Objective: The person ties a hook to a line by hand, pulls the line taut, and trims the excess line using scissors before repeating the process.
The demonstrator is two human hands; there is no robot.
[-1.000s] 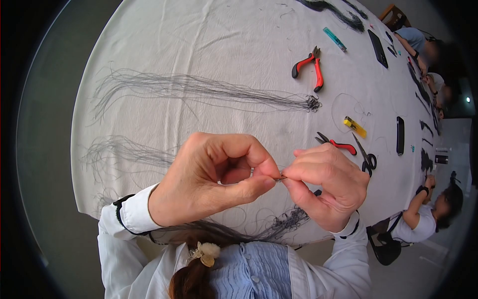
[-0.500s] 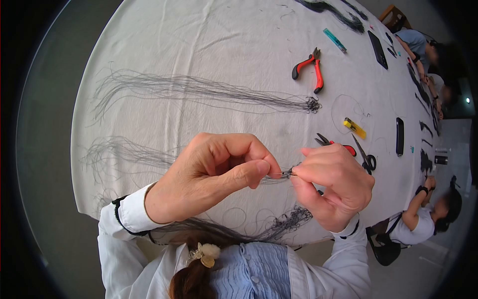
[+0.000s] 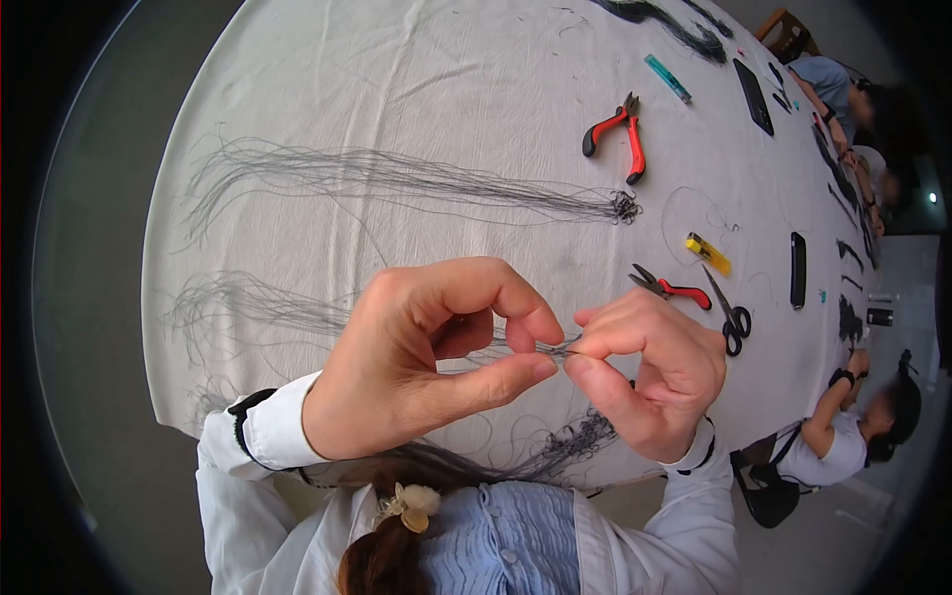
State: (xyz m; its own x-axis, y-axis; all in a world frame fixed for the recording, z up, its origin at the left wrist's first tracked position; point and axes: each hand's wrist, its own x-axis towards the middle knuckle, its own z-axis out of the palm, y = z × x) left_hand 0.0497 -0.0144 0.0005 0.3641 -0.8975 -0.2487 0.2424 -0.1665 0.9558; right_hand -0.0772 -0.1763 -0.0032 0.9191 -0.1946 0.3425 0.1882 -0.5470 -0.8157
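My right hand [image 3: 650,372] pinches a thin dark strand [image 3: 557,349] between thumb and forefinger. Around the strand's other side, my left hand [image 3: 426,352] holds its thumb and forefinger apart, both tips close to the right fingertips. Behind the hands, a bundle of long dark strands [image 3: 248,302] runs across the cloth, partly hidden by the left hand. A similar bundle [image 3: 416,177] lies farther off, its right end gathered in small curls. Nearest my body, a thicker dark bundle [image 3: 565,451] ends in a curly mass below the right hand.
On the white tablecloth [image 3: 496,89] lie red-handled pliers [image 3: 635,144], a second red-handled pair [image 3: 684,291], black scissors [image 3: 736,322], a yellow lighter [image 3: 708,254], a teal lighter [image 3: 667,78] and a black phone [image 3: 753,97]. Other people [image 3: 843,436] sit along the right edge.
My left thumb and forefinger have parted from their pinch. The right hand has shifted slightly left, uncovering more of the nearer red-handled pliers and the scissors.
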